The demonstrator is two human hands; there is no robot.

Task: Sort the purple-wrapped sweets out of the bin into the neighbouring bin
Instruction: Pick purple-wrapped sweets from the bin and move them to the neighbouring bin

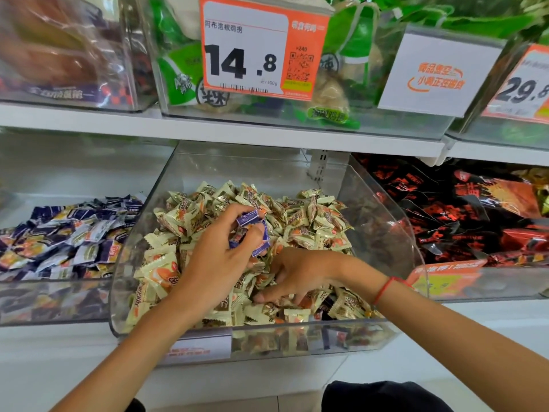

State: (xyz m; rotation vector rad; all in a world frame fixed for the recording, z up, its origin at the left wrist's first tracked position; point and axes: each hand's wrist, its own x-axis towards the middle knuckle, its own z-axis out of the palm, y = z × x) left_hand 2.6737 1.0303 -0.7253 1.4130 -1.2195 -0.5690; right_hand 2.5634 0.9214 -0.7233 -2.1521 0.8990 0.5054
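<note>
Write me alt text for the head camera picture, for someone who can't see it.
A person's left hand holds several purple-wrapped sweets above a clear bin heaped with cream-wrapped sweets, while the right hand digs into the heap. The neighbouring bin to the left holds purple-wrapped ones, and a price tag reading 14.8 hangs above.

Hands in view: 2, left hand (218, 257) and right hand (297, 275). Clear bins on lower shelf: 3: purple-sweet bin (44, 304), cream-sweet bin (297, 337), red-and-black packet bin (490, 283). Purple-wrapped sweets (252, 233) in left hand: several, exact number unclear. Cream sweets (312, 215): too many to count. Price tags: 2.
</note>
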